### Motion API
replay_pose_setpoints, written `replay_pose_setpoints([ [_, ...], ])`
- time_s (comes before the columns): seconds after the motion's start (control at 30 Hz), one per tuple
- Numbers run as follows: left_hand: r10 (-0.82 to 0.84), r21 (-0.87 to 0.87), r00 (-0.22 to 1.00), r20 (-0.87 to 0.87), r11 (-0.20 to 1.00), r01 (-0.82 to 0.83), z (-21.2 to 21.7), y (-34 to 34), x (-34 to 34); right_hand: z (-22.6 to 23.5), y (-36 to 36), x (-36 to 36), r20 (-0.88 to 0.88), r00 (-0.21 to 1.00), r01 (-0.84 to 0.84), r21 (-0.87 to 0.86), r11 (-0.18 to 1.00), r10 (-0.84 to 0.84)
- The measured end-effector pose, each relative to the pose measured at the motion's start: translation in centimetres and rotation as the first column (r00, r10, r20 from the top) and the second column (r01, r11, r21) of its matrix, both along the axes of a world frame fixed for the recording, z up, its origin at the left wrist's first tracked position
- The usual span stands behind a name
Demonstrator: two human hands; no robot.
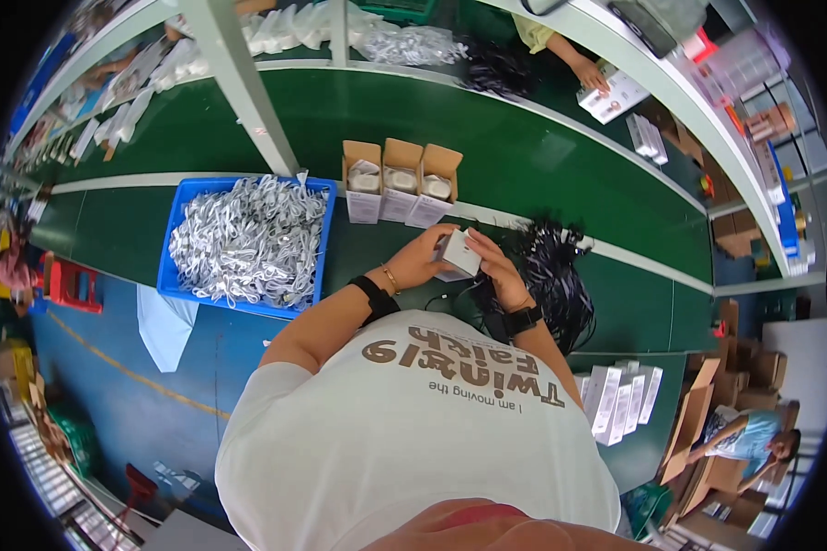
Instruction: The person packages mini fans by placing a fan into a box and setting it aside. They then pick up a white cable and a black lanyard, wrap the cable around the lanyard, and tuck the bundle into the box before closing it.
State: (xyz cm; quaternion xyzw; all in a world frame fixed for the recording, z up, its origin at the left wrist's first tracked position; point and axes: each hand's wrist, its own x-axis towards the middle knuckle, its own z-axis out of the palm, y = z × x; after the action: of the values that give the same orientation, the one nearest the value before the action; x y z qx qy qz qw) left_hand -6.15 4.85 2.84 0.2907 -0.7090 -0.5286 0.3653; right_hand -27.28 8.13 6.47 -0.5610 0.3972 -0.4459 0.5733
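Between my two hands is a small white box (463,252), its end face turned up. My left hand (419,258) grips its left side, and my right hand (500,272) has its fingers closed on the right side. Just beyond them stand three open cartons (400,206) in a row, flaps up, with white wrapped items inside. A heap of black cables (555,280) lies beside my right hand, some strands reaching under it. Left of my left arm sits a blue tray (164,260) filled with bundled white cables (248,241).
Several closed white boxes (618,400) stand near my right elbow on the green bench (639,308). A white frame post (245,87) rises behind the tray. Across the bench, another person's hand (590,75) touches a white box (613,95). A red stool (72,283) stands at left.
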Motion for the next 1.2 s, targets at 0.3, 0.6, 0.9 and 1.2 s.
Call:
replay_pose_setpoints([
  [0.3, 0.063, -0.063, 0.989, 0.133, 0.997, -0.055, -0.1, -0.5, -0.4, 1.7, 1.9, 3.1, -0.755, 0.534, -0.137, -0.523, 0.841, -0.382],
  [0.6, 0.039, -0.039, 0.996, 0.086, 0.999, -0.036, 0.5, -0.1, -0.9, 1.5, 2.1, 2.2, -0.762, 0.555, -0.115, -0.466, 0.877, -0.332],
  [0.9, 0.052, -0.122, 0.975, 0.215, 0.992, -0.026, 0.5, -0.1, -0.5, -0.4, 3.7, 2.9, -0.738, 0.4, -0.184, -0.645, 0.742, -0.543],
  [1.2, -0.103, -0.066, 0.937, 0.334, 0.989, 0.132, 3.2, -0.5, -4.4, -3.2, 3.4, 0.0, -0.274, 0.787, 0.502, -0.236, 0.832, -0.553],
])
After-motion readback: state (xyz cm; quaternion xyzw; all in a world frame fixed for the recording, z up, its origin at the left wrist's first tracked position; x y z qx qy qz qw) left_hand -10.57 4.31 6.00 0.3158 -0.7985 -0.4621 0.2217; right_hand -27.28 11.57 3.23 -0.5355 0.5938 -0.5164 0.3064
